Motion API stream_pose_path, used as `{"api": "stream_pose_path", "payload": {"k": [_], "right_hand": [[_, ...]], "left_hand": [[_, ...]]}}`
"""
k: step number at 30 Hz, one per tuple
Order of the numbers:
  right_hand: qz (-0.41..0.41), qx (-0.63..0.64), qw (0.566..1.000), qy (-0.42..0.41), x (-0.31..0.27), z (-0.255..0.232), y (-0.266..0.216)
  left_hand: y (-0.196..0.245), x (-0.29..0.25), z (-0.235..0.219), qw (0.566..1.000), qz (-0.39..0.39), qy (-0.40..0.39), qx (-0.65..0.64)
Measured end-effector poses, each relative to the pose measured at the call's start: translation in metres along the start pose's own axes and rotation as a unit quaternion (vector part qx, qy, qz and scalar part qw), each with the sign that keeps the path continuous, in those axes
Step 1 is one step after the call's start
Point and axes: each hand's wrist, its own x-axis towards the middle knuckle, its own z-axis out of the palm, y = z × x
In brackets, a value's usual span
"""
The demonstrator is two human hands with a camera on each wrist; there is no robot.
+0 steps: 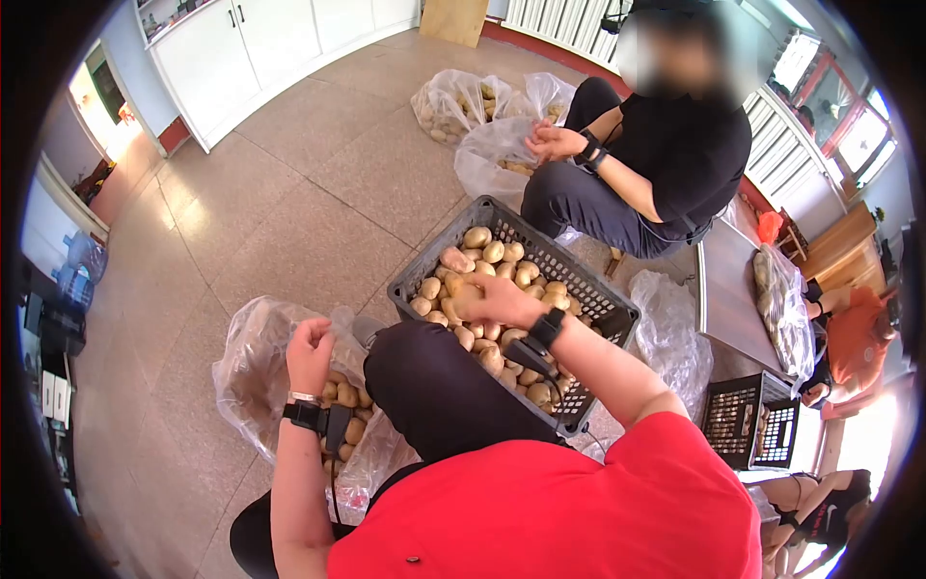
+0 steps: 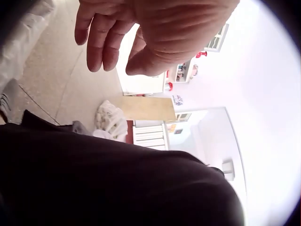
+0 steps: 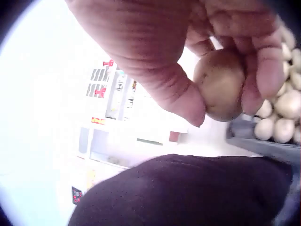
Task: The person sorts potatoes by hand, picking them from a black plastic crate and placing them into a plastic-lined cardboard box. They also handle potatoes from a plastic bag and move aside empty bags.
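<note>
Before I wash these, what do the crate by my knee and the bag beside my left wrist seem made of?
The crate looks like rigid, dull plastic, from its moulded-looking lattice walls. The bag looks like thin, glossy plastic film: it's see-through, creased and catches light; exact type unclear.

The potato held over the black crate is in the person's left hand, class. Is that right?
Not quite: the right wrist view shows it gripped in the fingers of the right hand. The rest stands: the potato is held over the black crate.
</note>
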Motion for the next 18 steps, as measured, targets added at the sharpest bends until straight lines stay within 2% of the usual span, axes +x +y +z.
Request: {"api": "stream_pose_path", "payload": {"k": [2, 4, 6, 7, 9, 10, 11, 12, 14, 16, 17, 18], "right_hand": [[-0.039, -0.075, 0.996, -0.034, 0.03, 0.006, -0.029], [-0.022, 0.0, 0.997, -0.068, 0.053, 0.023, -0.051], [-0.001, 0.034, 0.99, -0.14, 0.065, 0.042, -0.081], [-0.002, 0.034, 0.989, -0.141, 0.071, 0.055, -0.088], [-0.047, 0.112, 0.976, -0.179, 0.082, 0.074, -0.1], [-0.049, 0.109, 0.977, -0.179, 0.087, 0.079, -0.105], [-0.042, 0.14, 0.966, -0.213, 0.091, 0.084, -0.108], [-0.033, 0.172, 0.953, -0.246, 0.093, 0.087, -0.108], [-0.018, 0.19, 0.953, -0.238, 0.092, 0.087, -0.104], [-0.045, 0.151, 0.977, -0.147, 0.084, 0.079, -0.091], [-0.051, 0.114, 0.984, -0.129, 0.086, 0.069, -0.077], [-0.044, 0.07, 0.99, -0.115, 0.08, 0.055, -0.068]], "left_hand": [[0.045, 0.007, 0.001, 0.998, 0.023, -0.021, -0.047], [0.091, 0.01, 0.001, 0.992, 0.068, -0.087, -0.061], [0.114, 0.015, 0.005, 0.988, 0.067, -0.103, -0.095], [0.12, 0.017, 0.006, 0.981, 0.07, -0.122, -0.132], [0.112, 0.027, 0.01, 0.979, 0.095, -0.12, -0.134], [0.107, 0.032, 0.012, 0.977, 0.12, -0.117, -0.134], [0.104, 0.035, 0.011, 0.977, 0.121, -0.115, -0.135], [0.1, 0.036, 0.01, 0.98, 0.104, -0.083, -0.146], [0.085, 0.04, 0.005, 0.983, 0.087, -0.051, -0.156], [0.05, 0.041, -0.002, 0.973, -0.085, -0.057, -0.206], [0.03, 0.039, -0.004, 0.973, -0.091, -0.052, -0.204], [0.007, 0.034, -0.005, 0.973, -0.145, -0.034, -0.175]]}}
